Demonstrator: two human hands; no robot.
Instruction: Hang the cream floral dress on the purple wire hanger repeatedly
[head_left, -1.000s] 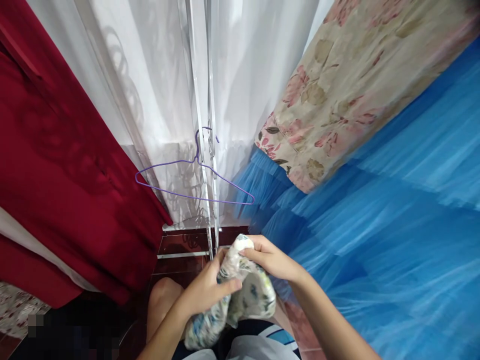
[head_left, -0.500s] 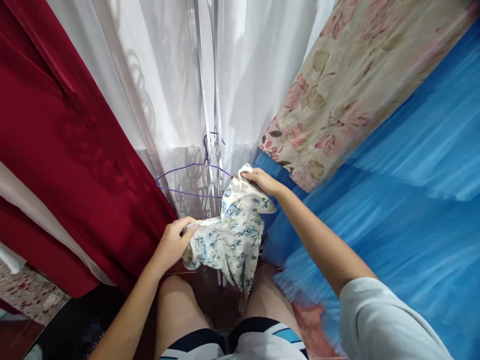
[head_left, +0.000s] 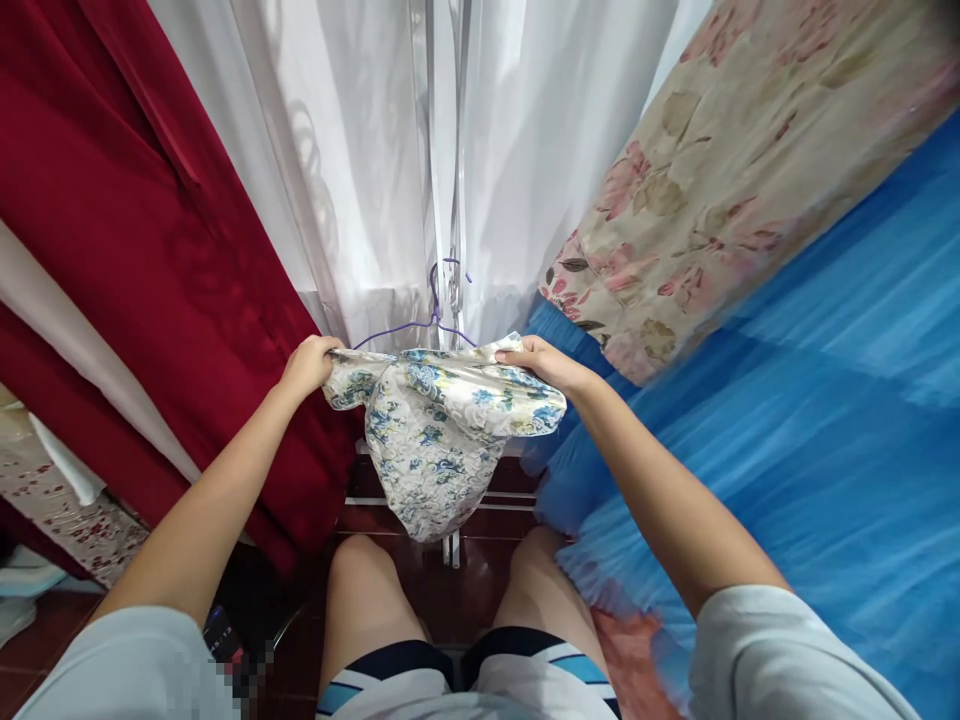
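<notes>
A small white blouse [head_left: 439, 440] with blue and yellow flowers hangs stretched between my hands, above my knees. My left hand [head_left: 309, 366] pinches its left sleeve end. At the other shoulder my right hand [head_left: 541, 362] grips the cloth, thumb on top. Behind the blouse's top edge shows a purple hanger [head_left: 435, 318], its hook upward in front of the white rack pole. The hanger's lower part is hidden by the blouse; whether it sits inside the garment I cannot tell.
A red curtain-like cloth [head_left: 225, 330] hangs at left, white drapes [head_left: 352, 170] behind. On the right hang a beige floral cloth [head_left: 675, 200] and a ruffled blue tulle skirt [head_left: 787, 450]. The white rack base [head_left: 495, 503] stands on the dark red tiled floor.
My left hand has moved up and to the left, spreading the blouse level. The blouse now covers the lower part of the hanger. My right hand has kept its grip.
</notes>
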